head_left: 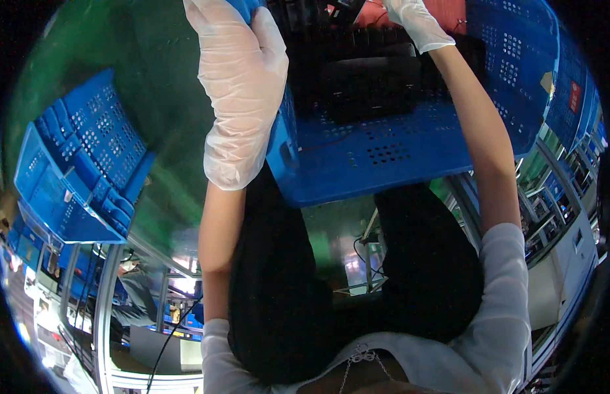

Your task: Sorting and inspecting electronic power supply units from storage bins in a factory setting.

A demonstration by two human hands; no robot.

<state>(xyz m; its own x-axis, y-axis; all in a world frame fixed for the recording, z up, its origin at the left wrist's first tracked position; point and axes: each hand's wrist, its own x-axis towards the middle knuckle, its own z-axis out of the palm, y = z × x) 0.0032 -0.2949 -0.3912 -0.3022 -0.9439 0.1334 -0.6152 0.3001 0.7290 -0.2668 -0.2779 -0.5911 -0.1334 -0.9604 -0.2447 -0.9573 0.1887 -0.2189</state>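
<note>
A blue perforated plastic crate (383,154) sits in front of me, its near rim close to my knees. My left hand (244,85), in a thin white glove, is closed on blue plastic at the top edge of the view, which looks like the crate's left side. Its fingertips are cut off. My right hand (420,25), gloved too, reaches over the crate's far right part. Its fingers run out of view, so their grip is hidden. Dark black blocky items (374,85) lie inside the crate, too dim to name. A red surface (446,16) shows beyond them.
At the left stands another blue crate (82,164) with perforated walls. More blue crates (577,98) are at the far right. Metal frames (108,308) and cables line the lower left, where a person's grey-clothed leg (137,295) shows. The floor (167,131) is green.
</note>
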